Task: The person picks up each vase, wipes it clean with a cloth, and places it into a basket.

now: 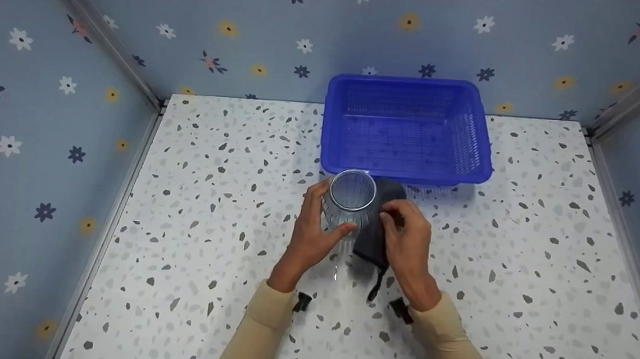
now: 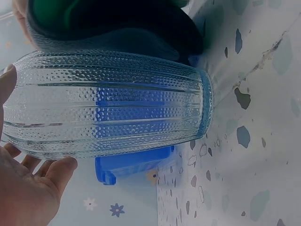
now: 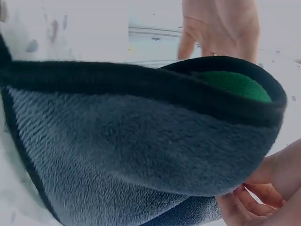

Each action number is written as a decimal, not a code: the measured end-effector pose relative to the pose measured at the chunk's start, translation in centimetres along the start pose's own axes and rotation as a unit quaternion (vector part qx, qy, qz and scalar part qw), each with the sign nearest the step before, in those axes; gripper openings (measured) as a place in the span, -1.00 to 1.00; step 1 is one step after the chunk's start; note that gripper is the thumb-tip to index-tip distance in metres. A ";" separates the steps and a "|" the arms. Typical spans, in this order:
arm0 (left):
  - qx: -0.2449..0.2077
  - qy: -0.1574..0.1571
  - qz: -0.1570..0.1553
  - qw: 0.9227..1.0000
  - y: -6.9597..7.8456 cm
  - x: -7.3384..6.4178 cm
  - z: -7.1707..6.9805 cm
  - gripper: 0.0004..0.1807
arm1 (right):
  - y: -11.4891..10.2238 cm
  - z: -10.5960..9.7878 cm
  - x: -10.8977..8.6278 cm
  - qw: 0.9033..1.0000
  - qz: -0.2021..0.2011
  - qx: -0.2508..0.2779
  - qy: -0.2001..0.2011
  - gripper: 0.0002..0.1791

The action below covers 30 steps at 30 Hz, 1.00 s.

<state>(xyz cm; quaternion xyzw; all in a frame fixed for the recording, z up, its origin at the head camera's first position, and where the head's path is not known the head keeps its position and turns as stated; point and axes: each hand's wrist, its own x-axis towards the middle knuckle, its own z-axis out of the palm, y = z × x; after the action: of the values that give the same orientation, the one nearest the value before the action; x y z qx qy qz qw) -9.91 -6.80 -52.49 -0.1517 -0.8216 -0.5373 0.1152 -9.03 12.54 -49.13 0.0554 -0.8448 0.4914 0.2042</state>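
Note:
A clear ribbed glass vase (image 1: 335, 215) with a dimpled surface (image 2: 117, 103) stands upright on the table in front of the person. My left hand (image 1: 314, 232) grips it near the top, thumb on the near side and fingers around the far left side. To the right of the glass hangs a dark grey cloth (image 1: 371, 242), with black edging and a green inner face. My right hand (image 1: 408, 242) pinches this folded cloth (image 3: 141, 141) between thumb and fingers. A black loop dangles from the cloth's near corner.
A blue plastic basket (image 1: 404, 177) with slotted walls stands just behind the vase, against the flowered back wall (image 1: 330, 39). The speckled white table (image 1: 212, 194) is bounded by panels on the left and right.

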 end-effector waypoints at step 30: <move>-0.011 0.006 0.012 1.000 -0.2 0.1 0.2 -0.07 | 1.5 0.2 -0.2 1.000 -0.010 -0.006 -0.010 -0.87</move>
<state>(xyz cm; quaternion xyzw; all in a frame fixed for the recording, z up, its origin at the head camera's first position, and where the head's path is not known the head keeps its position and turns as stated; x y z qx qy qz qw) -10.06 -6.66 -52.78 -0.1600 -0.8129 -0.5458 0.1251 -9.36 13.17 -50.53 0.0676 -0.8491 0.4839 0.2010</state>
